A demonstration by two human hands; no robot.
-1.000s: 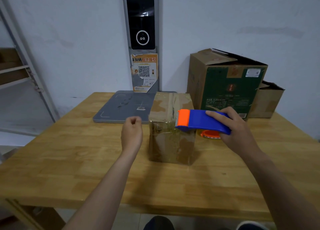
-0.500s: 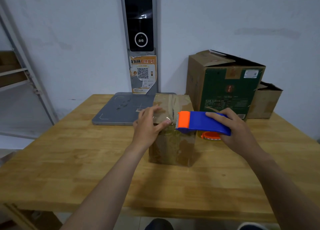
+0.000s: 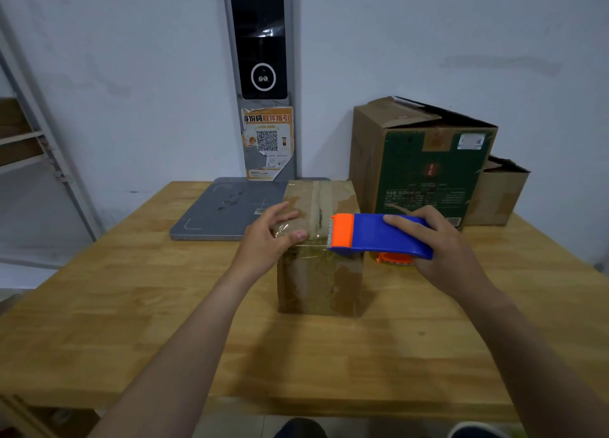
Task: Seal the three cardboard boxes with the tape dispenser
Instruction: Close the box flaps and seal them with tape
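A small brown cardboard box (image 3: 319, 273), wrapped in clear tape, stands upright in the middle of the wooden table (image 3: 131, 322). My left hand (image 3: 268, 240) lies on the box's top left edge, fingers spread over the flap, thumb on the front corner. My right hand (image 3: 438, 249) grips a blue tape dispenser (image 3: 379, 235) with an orange toothed head, held at the box's top right edge. A taller green-printed box (image 3: 425, 167) with open flaps stands behind on the right. A smaller brown box (image 3: 497, 193) sits beside it, partly hidden.
A flat grey scale platform (image 3: 224, 210) lies at the back of the table, left of the small box. A dark panel with a QR poster (image 3: 267, 141) is fixed to the wall behind. A metal shelf frame (image 3: 39, 147) stands at the far left.
My left hand rose from beside the box, where it was curled, and now lies open on the box's top left edge. The dispenser has barely moved.
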